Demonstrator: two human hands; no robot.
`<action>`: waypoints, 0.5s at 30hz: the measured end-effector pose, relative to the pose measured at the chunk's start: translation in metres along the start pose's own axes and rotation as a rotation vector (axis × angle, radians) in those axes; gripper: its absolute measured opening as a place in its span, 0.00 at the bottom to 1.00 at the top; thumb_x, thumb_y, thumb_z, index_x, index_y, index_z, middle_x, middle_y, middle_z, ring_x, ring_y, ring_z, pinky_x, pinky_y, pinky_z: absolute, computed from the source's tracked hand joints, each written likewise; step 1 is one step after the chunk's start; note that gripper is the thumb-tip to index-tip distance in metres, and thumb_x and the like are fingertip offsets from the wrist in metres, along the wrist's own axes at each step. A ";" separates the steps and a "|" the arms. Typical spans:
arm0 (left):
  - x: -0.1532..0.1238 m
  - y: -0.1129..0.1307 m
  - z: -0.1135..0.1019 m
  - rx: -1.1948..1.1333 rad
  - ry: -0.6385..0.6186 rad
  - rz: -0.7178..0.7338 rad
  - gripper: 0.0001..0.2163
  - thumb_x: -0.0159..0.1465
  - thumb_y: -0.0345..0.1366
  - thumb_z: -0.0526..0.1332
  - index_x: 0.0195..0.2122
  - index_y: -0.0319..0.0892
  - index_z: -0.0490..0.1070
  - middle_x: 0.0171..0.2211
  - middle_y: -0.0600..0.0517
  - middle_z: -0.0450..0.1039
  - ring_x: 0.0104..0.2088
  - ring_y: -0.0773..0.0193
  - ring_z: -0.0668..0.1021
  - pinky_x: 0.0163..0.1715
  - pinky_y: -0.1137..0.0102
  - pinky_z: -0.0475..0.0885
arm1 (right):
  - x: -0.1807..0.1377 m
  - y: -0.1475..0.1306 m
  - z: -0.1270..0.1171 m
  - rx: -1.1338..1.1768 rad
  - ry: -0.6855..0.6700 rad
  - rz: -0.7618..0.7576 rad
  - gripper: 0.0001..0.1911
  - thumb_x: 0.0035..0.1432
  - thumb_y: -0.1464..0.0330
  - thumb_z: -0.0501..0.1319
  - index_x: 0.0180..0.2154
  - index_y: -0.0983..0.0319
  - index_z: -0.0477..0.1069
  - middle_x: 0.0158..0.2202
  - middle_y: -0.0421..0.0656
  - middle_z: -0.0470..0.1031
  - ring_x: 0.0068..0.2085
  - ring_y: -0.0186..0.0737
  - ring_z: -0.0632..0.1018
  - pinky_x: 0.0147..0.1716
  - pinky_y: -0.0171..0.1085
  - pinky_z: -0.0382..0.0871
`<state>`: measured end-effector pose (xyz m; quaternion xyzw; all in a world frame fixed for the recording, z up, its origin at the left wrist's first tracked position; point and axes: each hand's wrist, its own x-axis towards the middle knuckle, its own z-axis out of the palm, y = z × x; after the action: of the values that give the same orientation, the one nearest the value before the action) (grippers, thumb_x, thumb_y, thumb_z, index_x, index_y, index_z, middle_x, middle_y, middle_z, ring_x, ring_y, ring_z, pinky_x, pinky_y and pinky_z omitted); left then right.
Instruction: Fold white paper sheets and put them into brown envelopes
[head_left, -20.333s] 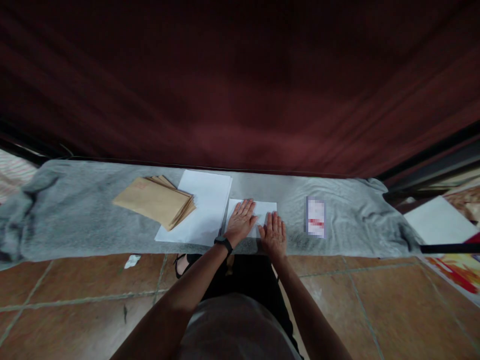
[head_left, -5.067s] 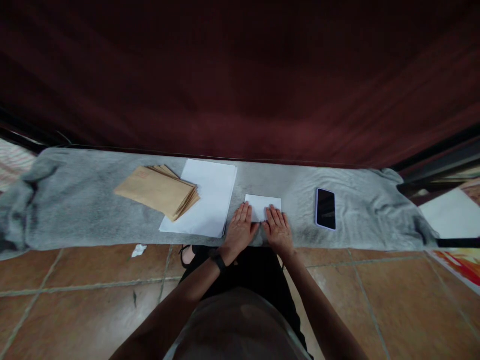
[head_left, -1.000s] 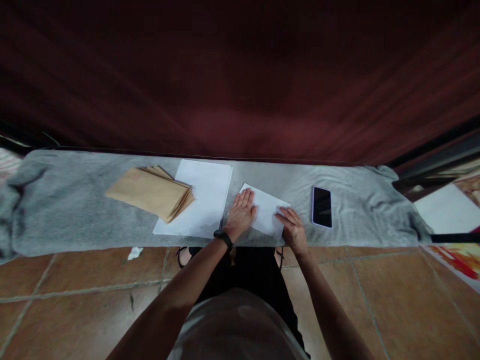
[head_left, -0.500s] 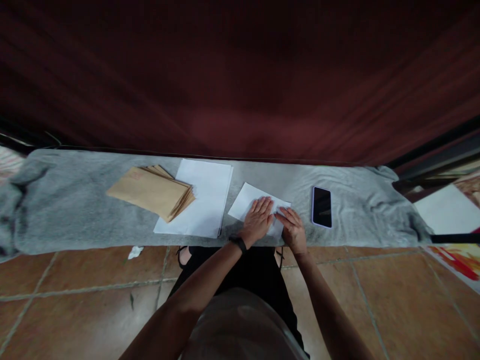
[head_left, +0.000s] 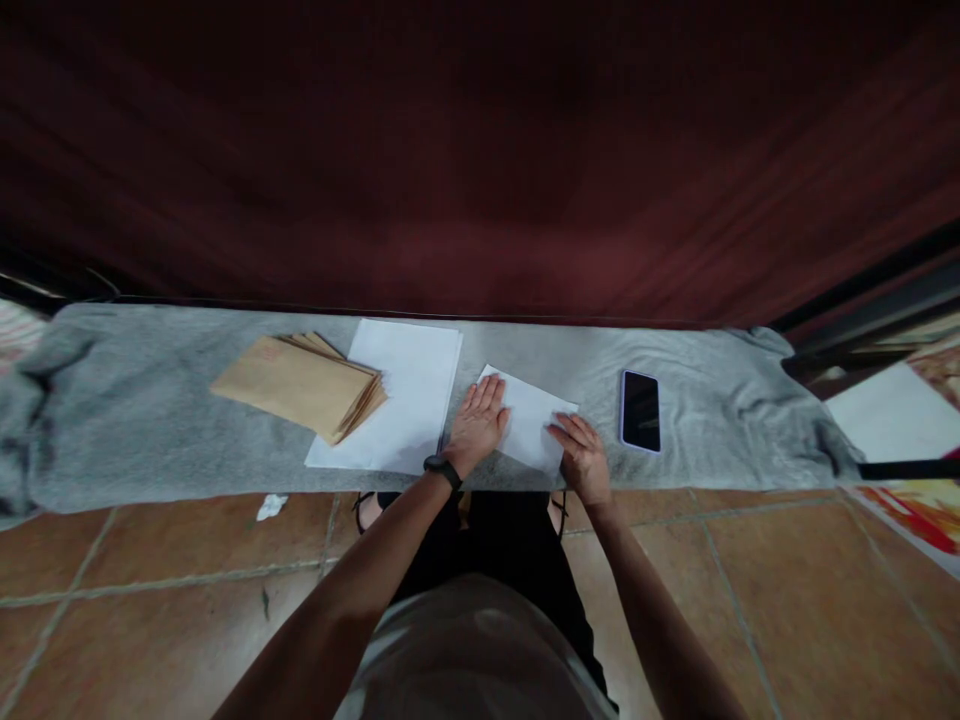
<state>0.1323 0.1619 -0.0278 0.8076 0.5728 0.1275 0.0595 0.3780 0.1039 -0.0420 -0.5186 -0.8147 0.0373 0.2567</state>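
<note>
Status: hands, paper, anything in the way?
Left hand flat on white paper; right hand at its right edge. Paper angled on grey cloth. Smartphone to the right, not touching.

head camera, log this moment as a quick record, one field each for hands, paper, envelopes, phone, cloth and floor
left hand: spread flat on the left end of the white paper
right hand: fingers on its right end; grip unclear
white paper: lying at a slant between the hands
brown envelopes: fanned stack, partly over larger white sheets
phone: dark screen up, right of the right hand
grey cloth: beneath all these
tiled floor: white scrap on it
</note>
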 end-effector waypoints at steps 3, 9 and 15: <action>-0.005 0.000 0.002 0.044 0.018 -0.024 0.27 0.74 0.41 0.44 0.70 0.32 0.51 0.72 0.42 0.49 0.72 0.55 0.51 0.71 0.55 0.47 | 0.000 0.000 0.000 0.004 0.000 0.000 0.23 0.63 0.77 0.52 0.54 0.58 0.75 0.61 0.45 0.71 0.65 0.48 0.66 0.64 0.51 0.62; -0.024 0.018 0.000 0.027 -0.021 0.120 0.25 0.74 0.42 0.46 0.70 0.40 0.54 0.72 0.48 0.50 0.72 0.54 0.51 0.71 0.52 0.47 | -0.001 0.001 0.003 -0.008 0.000 0.014 0.22 0.65 0.76 0.51 0.54 0.59 0.76 0.61 0.46 0.72 0.65 0.48 0.66 0.63 0.52 0.62; -0.047 0.043 -0.003 0.025 -0.074 0.293 0.26 0.74 0.46 0.46 0.70 0.41 0.54 0.72 0.48 0.49 0.72 0.54 0.52 0.71 0.52 0.46 | -0.001 0.001 0.003 -0.002 0.011 0.008 0.23 0.64 0.77 0.51 0.54 0.59 0.76 0.60 0.46 0.72 0.65 0.47 0.66 0.64 0.51 0.63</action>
<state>0.1556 0.1033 -0.0206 0.8872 0.4479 0.0978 0.0515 0.3775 0.1038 -0.0451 -0.5225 -0.8111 0.0345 0.2605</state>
